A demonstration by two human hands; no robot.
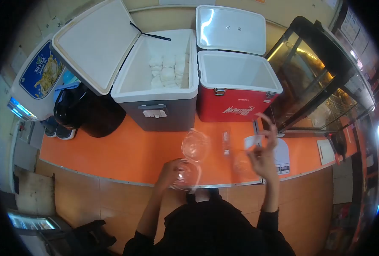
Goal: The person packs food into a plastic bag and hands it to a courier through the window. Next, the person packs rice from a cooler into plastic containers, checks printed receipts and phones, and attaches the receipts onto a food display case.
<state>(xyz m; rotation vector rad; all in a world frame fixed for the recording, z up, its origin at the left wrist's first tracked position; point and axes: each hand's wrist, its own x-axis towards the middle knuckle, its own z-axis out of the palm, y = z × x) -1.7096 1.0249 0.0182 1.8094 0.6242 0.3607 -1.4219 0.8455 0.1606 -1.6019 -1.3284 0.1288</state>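
Observation:
My left hand [170, 173] grips the left edge of a clear plastic clamshell container [196, 147], which lies unfolded at the front edge of the orange counter. To the right, my right hand [264, 162] is raised over the counter, its thumb and a finger drawn together while the others stretch upward. Motion blurs it, and what it pinches, if anything, is unclear. Beside it is a blurred clear plastic piece [242, 165]. Between the hands and farther back lies a narrow clear packet [226, 143]. A white item [252, 141] is partly behind my right hand.
A grey cooler [155, 121] stands lidded open, holding several white bundles [168, 74]. Next to it is a red cooler [236, 106], also open. A glass display warmer [313, 81] stands right, a black appliance [89, 111] left. A pale device [282, 155] sits past my right hand.

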